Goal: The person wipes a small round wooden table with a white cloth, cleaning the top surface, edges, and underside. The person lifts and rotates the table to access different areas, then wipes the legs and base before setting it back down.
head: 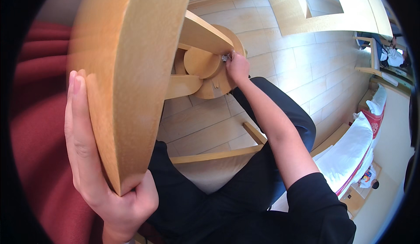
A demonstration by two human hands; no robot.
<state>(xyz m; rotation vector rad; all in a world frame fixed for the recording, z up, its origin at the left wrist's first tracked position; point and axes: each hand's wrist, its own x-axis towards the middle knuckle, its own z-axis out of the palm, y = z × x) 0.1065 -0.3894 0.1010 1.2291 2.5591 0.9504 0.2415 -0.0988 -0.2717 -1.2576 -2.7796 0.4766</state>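
Observation:
A wooden table (141, 47) stands before me, its thick top edge seen close up at the left. My left hand (98, 165) grips the near corner of the tabletop, fingers flat on one face and thumb by the underside. Below the top, flat wooden legs or braces meet a round wooden base (216, 90) around a smaller wooden disc (201, 62). My right hand (237, 67) is closed on a small crumpled white wad (225, 58), perhaps cloth or tissue, at the lower end of one brace (208, 35). Its fingertips are partly hidden.
A red curtain (39, 112) hangs at the left. Below is a chair's wooden frame (216, 154). Pale wooden furniture (328, 24) stands at upper right on the tiled floor (295, 60). A bed (351, 155) lies at right; two people (392, 57) (367, 177) are farther off.

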